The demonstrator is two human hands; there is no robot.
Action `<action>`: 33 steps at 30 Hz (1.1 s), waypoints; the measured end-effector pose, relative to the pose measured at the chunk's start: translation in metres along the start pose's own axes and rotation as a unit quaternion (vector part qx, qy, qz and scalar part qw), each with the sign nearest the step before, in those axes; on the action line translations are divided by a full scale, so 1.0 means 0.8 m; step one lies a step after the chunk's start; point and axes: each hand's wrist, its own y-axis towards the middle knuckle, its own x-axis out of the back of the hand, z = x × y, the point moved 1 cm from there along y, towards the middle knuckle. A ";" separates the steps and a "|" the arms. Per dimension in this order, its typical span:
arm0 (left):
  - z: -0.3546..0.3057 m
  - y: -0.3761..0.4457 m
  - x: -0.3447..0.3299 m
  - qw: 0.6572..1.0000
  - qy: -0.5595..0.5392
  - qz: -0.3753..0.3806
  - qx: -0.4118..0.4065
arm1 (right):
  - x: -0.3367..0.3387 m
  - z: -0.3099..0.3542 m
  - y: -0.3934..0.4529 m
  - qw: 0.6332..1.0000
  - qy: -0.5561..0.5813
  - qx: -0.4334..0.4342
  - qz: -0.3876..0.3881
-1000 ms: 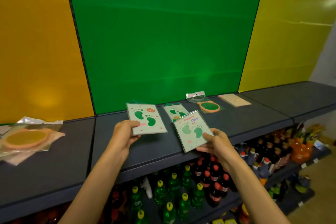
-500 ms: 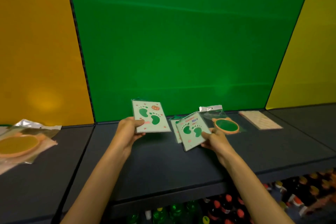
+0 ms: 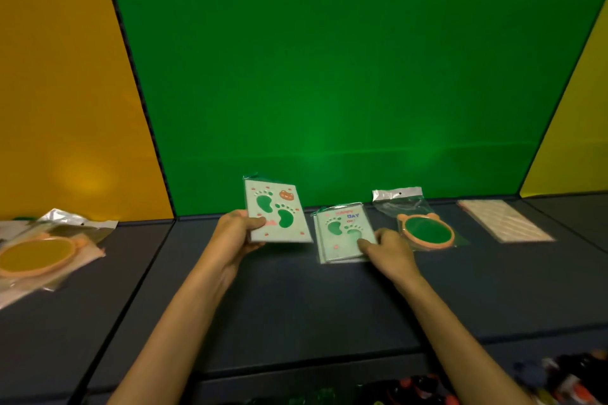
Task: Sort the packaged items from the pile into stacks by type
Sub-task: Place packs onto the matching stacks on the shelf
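Note:
My left hand (image 3: 238, 233) grips a packaged footprint card (image 3: 278, 212) by its left edge and holds it tilted above the dark shelf (image 3: 296, 299). My right hand (image 3: 388, 248) rests its fingers on a second footprint card (image 3: 340, 232), which lies flat on top of another card of the same kind on the shelf. Just right of that stack lies a bagged round orange-rimmed mirror (image 3: 426, 230). At the far left sits a pile of similar bagged round mirrors (image 3: 36, 251).
A flat pale patterned pack (image 3: 505, 220) lies at the right on the shelf. Green and yellow panels stand behind the shelf. Bottles on a lower shelf (image 3: 559, 381) show below the front edge.
My right hand has lowered its footprint card onto the card lying on the shelf. My left hand still holds its card. The view has tilted up, hiding most of the bottles.

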 end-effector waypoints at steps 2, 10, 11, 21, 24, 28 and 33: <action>0.003 0.002 -0.009 1.000 0.002 -0.001 0.001 | -0.002 -0.004 0.003 0.997 -0.072 0.022 0.005; 0.016 0.007 -0.057 0.999 0.018 0.044 0.019 | 0.011 -0.008 0.013 0.995 -0.062 0.069 0.023; 0.019 0.009 -0.064 0.998 0.020 0.052 0.027 | 0.014 -0.009 0.014 0.996 -0.049 0.073 0.026; 0.069 0.039 -0.107 0.986 0.156 0.047 0.037 | 0.049 0.000 0.011 0.989 -0.035 0.144 0.007; 0.075 0.042 -0.110 0.959 0.284 0.015 -0.019 | 0.052 -0.003 0.011 0.988 -0.038 0.148 0.013; 0.075 0.037 -0.118 0.876 0.470 -0.032 -0.100 | 0.053 -0.007 0.010 0.987 -0.034 0.157 0.019; 0.084 0.028 -0.117 0.834 0.532 -0.048 -0.139 | 0.053 -0.002 0.009 0.983 -0.036 0.180 0.020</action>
